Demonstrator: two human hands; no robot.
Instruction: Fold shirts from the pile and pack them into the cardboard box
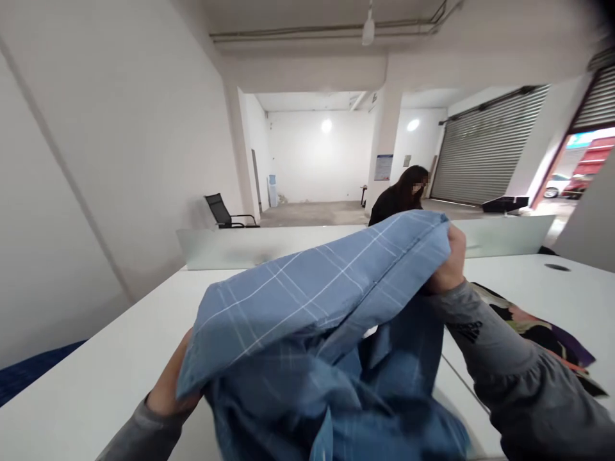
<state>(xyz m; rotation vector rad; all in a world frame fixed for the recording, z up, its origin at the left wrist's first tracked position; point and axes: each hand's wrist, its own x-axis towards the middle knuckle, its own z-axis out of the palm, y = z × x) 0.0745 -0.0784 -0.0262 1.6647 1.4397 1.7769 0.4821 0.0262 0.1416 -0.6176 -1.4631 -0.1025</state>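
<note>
Tabletop (pixel 129 358): white and broad, it extended beneath the garment and both my forearms; a narrow join showed beside my right sleeve.
Frosted divider (pixel 230 250): it stood upright along the far side, beyond the work.
Blue checked garment (pixel 327 275): I found it held up in front of me over the tabletop, a paler band stretched between my two hands, darker folds hanging loose below.
Garment weight and feel: I judged it light, soft and limp, with little slip and nothing fragile; the lower folds were blurred and bunched, and seemed likely to crease or twist if left unsupported.
Recommended hold: I rated the two ends of the pale band as the soundest grip, since tension there kept it fairly flat.
Printed cloth (pixel 538 333): it lay on the tabletop at the right, partly behind my right forearm.
Right hand (pixel 449 262): grasping the garment's upper right end, fingers mostly hidden.
Left hand (pixel 173 383): grasping the lower left end, fingers behind the fabric.
Seam (pixel 379 282): it ran slantwise towards my right hand, a useful line for alignment.
</note>
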